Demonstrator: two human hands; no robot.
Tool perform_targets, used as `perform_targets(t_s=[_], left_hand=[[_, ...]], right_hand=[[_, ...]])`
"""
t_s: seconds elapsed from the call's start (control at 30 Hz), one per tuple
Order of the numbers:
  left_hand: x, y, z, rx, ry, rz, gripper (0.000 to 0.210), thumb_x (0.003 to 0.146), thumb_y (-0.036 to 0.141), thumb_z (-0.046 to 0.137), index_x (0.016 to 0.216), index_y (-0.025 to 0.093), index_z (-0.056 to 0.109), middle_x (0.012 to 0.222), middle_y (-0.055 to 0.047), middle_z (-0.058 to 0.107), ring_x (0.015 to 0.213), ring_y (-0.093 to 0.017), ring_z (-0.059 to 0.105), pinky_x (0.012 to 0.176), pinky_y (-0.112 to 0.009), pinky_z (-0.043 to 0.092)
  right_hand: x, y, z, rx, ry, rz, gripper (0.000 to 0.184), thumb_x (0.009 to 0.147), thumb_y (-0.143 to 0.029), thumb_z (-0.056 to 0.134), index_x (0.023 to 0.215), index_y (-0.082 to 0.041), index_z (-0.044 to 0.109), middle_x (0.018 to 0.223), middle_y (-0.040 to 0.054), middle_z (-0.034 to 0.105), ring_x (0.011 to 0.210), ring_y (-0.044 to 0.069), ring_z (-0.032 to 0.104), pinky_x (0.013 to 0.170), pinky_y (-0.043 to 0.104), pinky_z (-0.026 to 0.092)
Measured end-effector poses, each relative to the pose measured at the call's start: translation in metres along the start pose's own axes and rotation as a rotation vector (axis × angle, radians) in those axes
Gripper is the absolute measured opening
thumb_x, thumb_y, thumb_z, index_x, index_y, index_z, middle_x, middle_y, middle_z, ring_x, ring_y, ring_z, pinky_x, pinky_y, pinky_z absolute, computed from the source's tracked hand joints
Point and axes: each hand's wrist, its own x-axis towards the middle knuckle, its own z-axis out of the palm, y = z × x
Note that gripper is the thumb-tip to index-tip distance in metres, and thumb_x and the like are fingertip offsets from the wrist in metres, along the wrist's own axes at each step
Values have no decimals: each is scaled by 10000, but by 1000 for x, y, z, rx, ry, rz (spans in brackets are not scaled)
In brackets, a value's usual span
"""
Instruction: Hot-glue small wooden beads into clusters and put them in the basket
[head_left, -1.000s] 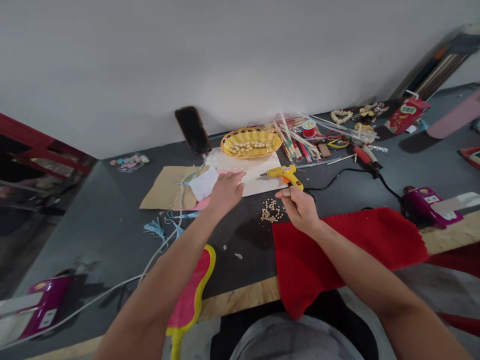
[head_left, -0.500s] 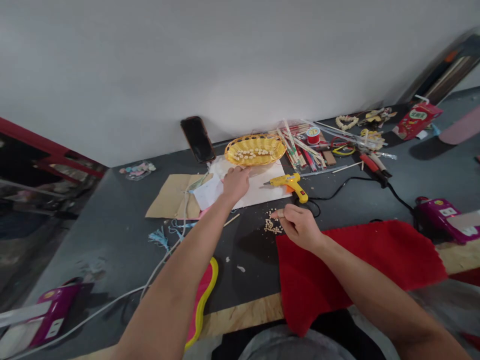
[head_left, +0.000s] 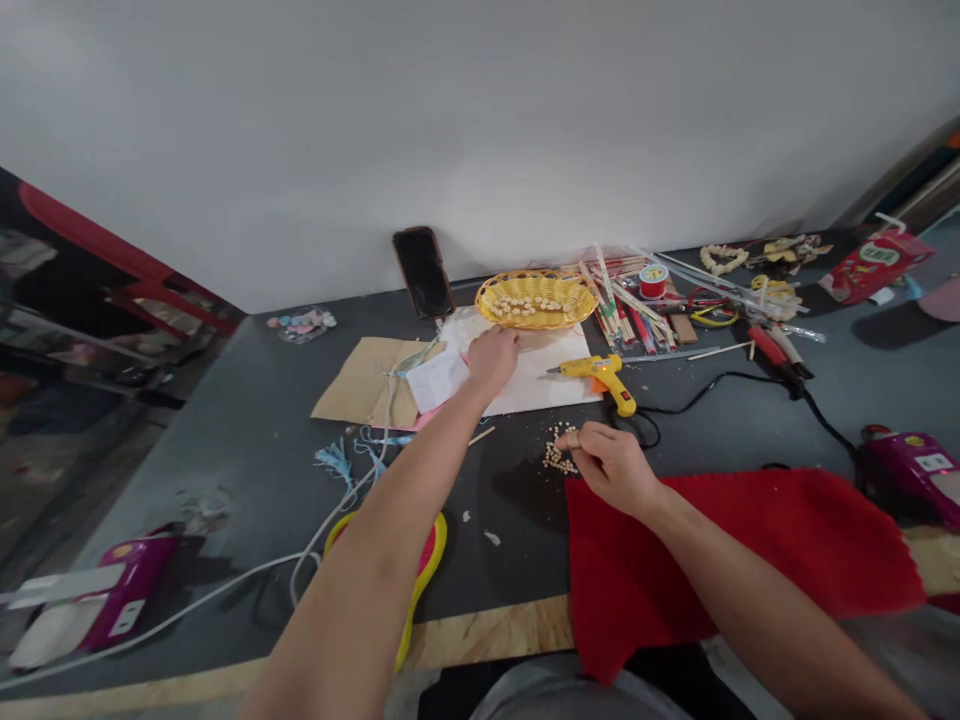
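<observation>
My left hand (head_left: 493,360) is at the near left rim of a yellow woven basket (head_left: 538,318), over a white sheet (head_left: 536,385). Its fingers are curled down and the tips are hidden, so anything in them cannot be seen. Small pale beads (head_left: 559,460) lie loose in a heap on the dark table. Against this heap is my right hand (head_left: 611,465), its forefinger reaching among the beads and the other fingers folded in. Whether it pinches a bead is too small to tell. Pale bead clusters (head_left: 525,304) sit inside the basket.
A yellow glue gun (head_left: 604,375) lies between hands and basket, its black cord running right. Red cloth (head_left: 720,550) lies under my right forearm. A phone (head_left: 424,272) leans on the wall. Sticks, a thread spool (head_left: 653,282) and pliers (head_left: 776,350) lie back right.
The view has shifted, so the whole table appears farther right. My left hand stays by the basket and my right hand stays at the beads, with little change in either.
</observation>
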Motion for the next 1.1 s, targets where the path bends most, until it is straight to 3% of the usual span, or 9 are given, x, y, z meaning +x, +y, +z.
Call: perform_targets(t_s=[0.23,0.5,0.6,0.73,0.87,1.0,1.1], left_hand=[[-3,6,-6,-114,12,-80,309,893,227,393,1018,155,666,1076,-159,669,1014,-303,606,832,-398,440],[-96,7,-24,-359,-204,151,217,858,304,490,887,234,693,847,-29,739,800,-218,656,705,-305,473],[-114,4,-21,-407,-238,197,229,847,244,476,886,231,701,907,-32,741,877,-221,650,778,-321,470],[-119,0,-21,-430,-226,181,202,816,217,505,859,223,702,900,-43,734,877,-229,640,799,-342,460],[-119,-10,-37,-416,-177,103,127,786,236,569,828,215,687,839,-40,720,795,-222,637,739,-325,455],[-111,-41,-51,-325,-52,-34,176,803,263,565,926,210,679,897,-41,718,802,-214,637,753,-318,454],[-98,-73,-47,-234,2,-136,245,796,217,551,1010,190,668,980,-66,716,842,-222,639,766,-320,466]], right_hand=[[1,0,-1,5,-6,9,213,871,-59,452,815,-194,608,808,52,687,746,134,663,678,234,545],[4,0,-13,-15,114,58,206,872,-66,462,854,-201,617,853,56,710,779,140,675,708,250,554],[3,1,-12,-5,86,50,197,870,-71,473,843,-198,621,866,58,712,801,145,683,709,252,556],[1,3,-10,-20,71,40,200,874,-74,472,853,-197,629,868,55,713,808,148,684,713,259,558],[0,4,-11,-63,81,46,212,880,-78,467,903,-201,638,837,48,710,773,145,678,705,259,559],[0,-1,-9,-47,69,28,197,871,-66,475,833,-201,613,799,47,699,741,146,679,655,246,554],[-2,-6,-5,-15,18,11,205,866,-55,483,762,-207,574,802,53,694,752,151,687,634,240,557]])
